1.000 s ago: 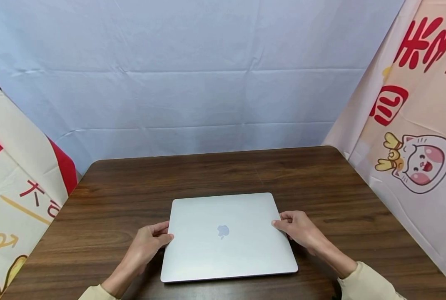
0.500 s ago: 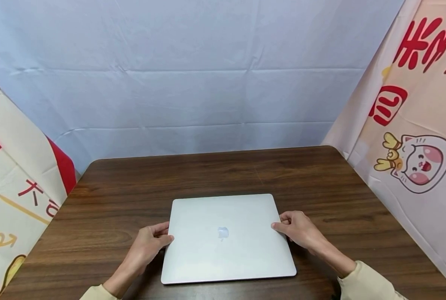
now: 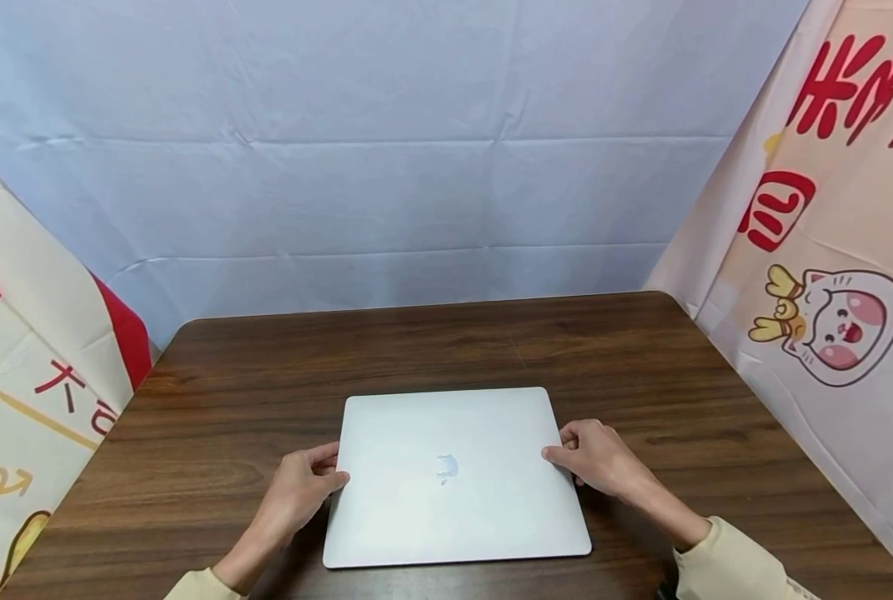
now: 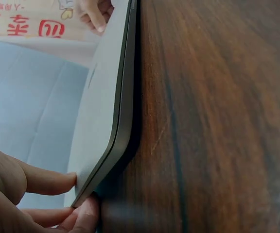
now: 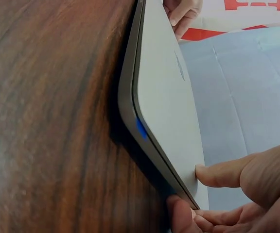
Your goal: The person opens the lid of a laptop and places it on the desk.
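Note:
A closed silver laptop (image 3: 454, 517) with an apple logo on its lid is held over the near middle of the brown wooden table (image 3: 416, 350). My left hand (image 3: 293, 493) pinches its left edge, thumb on the lid and fingers beneath. On the opposite edge, my right hand (image 3: 598, 458) grips the same way, as the right wrist view shows with the thumb (image 5: 222, 174) on top and fingertips (image 5: 181, 213) underneath. Both wrist views show a dark shadow under the laptop's base; whether its whole underside is off the table I cannot tell.
A pale blue-white cloth (image 3: 386, 167) hangs behind the table's far edge. Printed cloths with red characters and cartoons hang at the right (image 3: 814, 250) and the left (image 3: 48, 375). A small blue mark (image 5: 141, 128) shows on the laptop's side near a corner.
The laptop's near edge has shifted very slightly, and the light on its lid has brightened, hinting at a small tilt. Both hands keep their hold in nearly the same place.

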`<state>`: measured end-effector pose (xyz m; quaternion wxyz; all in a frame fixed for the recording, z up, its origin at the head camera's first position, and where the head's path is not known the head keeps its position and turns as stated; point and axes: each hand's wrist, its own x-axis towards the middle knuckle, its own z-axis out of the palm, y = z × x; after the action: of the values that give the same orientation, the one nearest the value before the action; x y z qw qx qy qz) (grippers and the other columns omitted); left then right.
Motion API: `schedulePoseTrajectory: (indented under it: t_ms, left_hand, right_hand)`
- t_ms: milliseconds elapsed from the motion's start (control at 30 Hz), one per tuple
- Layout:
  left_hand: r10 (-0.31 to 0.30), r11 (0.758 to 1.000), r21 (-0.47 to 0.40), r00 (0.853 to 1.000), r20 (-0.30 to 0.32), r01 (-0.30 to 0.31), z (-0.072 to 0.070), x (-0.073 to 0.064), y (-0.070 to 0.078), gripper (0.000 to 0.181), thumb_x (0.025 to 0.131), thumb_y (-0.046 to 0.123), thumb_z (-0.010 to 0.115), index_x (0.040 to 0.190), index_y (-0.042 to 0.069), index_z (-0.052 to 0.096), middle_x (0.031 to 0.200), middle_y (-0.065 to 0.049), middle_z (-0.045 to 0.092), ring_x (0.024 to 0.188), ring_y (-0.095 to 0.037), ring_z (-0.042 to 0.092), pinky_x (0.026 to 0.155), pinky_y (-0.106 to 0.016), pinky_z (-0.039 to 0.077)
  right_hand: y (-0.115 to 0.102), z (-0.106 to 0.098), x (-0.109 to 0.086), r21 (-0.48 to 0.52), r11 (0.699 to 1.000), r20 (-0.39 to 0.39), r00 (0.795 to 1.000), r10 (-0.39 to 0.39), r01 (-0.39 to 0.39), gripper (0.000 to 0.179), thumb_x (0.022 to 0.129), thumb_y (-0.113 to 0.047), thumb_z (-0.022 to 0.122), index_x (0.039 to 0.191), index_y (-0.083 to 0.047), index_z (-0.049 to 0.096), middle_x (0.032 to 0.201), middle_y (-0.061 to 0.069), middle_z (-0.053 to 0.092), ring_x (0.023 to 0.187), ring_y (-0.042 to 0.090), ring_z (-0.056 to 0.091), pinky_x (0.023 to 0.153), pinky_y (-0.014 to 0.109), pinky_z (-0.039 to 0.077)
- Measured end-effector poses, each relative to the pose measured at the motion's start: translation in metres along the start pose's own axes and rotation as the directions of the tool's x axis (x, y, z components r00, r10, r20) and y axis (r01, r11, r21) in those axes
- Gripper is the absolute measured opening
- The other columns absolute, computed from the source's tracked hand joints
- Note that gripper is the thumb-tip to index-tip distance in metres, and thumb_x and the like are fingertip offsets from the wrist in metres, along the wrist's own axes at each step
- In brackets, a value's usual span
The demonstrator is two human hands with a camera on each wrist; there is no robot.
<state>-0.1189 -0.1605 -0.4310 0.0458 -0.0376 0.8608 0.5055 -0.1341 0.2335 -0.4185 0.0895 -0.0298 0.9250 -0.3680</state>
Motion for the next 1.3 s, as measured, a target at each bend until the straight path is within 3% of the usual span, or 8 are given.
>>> schedulePoseTrajectory:
  t_ms: [300,633,733,867,967,1100,1200,1300]
  left_hand:
    - [0.020,0.998,0.063,1.000,0.003,-0.020,-0.002,0.001,0.000,0.045,0.087,-0.004,0.073,0.129,-0.016,0.063,0.093,-0.008,0.067,0.084,-0.017,0.057,0.061,-0.023,0.044]
    - [0.036,0.995,0.091,0.999,0.006,-0.036,-0.001,0.003,0.000,0.044,0.086,-0.003,0.074,0.127,-0.016,0.064,0.091,-0.005,0.065,0.082,-0.015,0.057,0.065,-0.023,0.045]
    - [0.042,0.992,0.115,0.999,0.008,-0.042,-0.001,0.002,-0.001,0.045,0.086,-0.003,0.075,0.128,-0.015,0.064,0.096,-0.007,0.065,0.086,-0.016,0.058,0.070,-0.025,0.048]
    - [0.065,0.984,0.166,0.998,0.019,-0.068,-0.001,-0.002,-0.001,0.049,0.086,-0.001,0.076,0.132,-0.011,0.063,0.107,-0.012,0.064,0.093,-0.020,0.063,0.074,-0.030,0.051]
    - [0.090,0.976,0.199,0.996,0.022,-0.093,0.000,-0.006,-0.002,0.056,0.085,-0.001,0.078,0.137,-0.011,0.059,0.118,-0.018,0.063,0.098,-0.023,0.065,0.074,-0.032,0.053]
    - [0.124,0.969,0.211,0.991,0.043,-0.131,0.002,-0.011,-0.003,0.063,0.084,-0.003,0.080,0.140,-0.015,0.054,0.133,-0.024,0.057,0.096,-0.021,0.063,0.074,-0.031,0.053]
    - [0.143,0.962,0.225,0.988,0.062,-0.154,0.003,-0.015,-0.004,0.062,0.084,-0.002,0.080,0.140,-0.015,0.054,0.141,-0.024,0.053,0.092,-0.019,0.062,0.074,-0.031,0.053]
    - [0.158,0.951,0.258,0.985,0.065,-0.170,0.003,-0.019,-0.005,0.061,0.085,0.001,0.081,0.139,-0.013,0.056,0.146,-0.024,0.052,0.101,-0.025,0.064,0.080,-0.036,0.055]
  right_hand:
    - [-0.002,0.000,-0.001,-0.041,0.999,-0.010,0.999,-0.031,0.031,0.032,0.094,-0.018,0.074,0.071,-0.011,0.053,0.057,-0.006,0.034,0.051,0.010,0.037,0.050,0.024,0.028]
    - [-0.003,0.000,-0.001,-0.059,0.998,-0.003,0.999,-0.034,0.034,0.021,0.093,-0.017,0.077,0.081,-0.006,0.064,0.061,0.000,0.051,0.051,0.016,0.061,0.049,0.028,0.042]
    - [-0.004,0.000,0.000,-0.060,0.997,-0.006,0.999,-0.038,0.038,0.022,0.092,-0.015,0.077,0.078,-0.007,0.063,0.060,0.000,0.051,0.051,0.014,0.059,0.048,0.028,0.042]
    - [-0.006,0.002,0.001,-0.106,0.994,-0.025,0.999,-0.045,0.042,0.030,0.091,-0.014,0.077,0.072,-0.008,0.055,0.061,-0.001,0.045,0.052,0.011,0.047,0.050,0.025,0.034]
    - [-0.009,0.005,0.001,-0.164,0.985,-0.054,0.996,-0.070,0.060,0.022,0.090,-0.014,0.079,0.088,0.003,0.065,0.077,0.006,0.056,0.064,0.016,0.050,0.057,0.029,0.042]
    - [-0.013,0.011,-0.003,-0.254,0.964,-0.098,0.990,-0.105,0.077,0.048,0.089,-0.016,0.082,0.122,0.014,0.065,0.117,0.025,0.063,0.098,0.035,0.066,0.075,0.048,0.056]
    - [-0.016,0.016,-0.006,-0.328,0.940,-0.114,0.984,-0.140,0.096,0.049,0.088,-0.018,0.082,0.124,0.012,0.067,0.131,0.030,0.059,0.117,0.044,0.062,0.084,0.057,0.056]
    - [-0.019,0.021,-0.009,-0.383,0.914,-0.097,0.978,-0.185,0.134,0.048,0.089,-0.020,0.082,0.124,0.010,0.068,0.137,0.031,0.057,0.127,0.048,0.055,0.092,0.061,0.052]
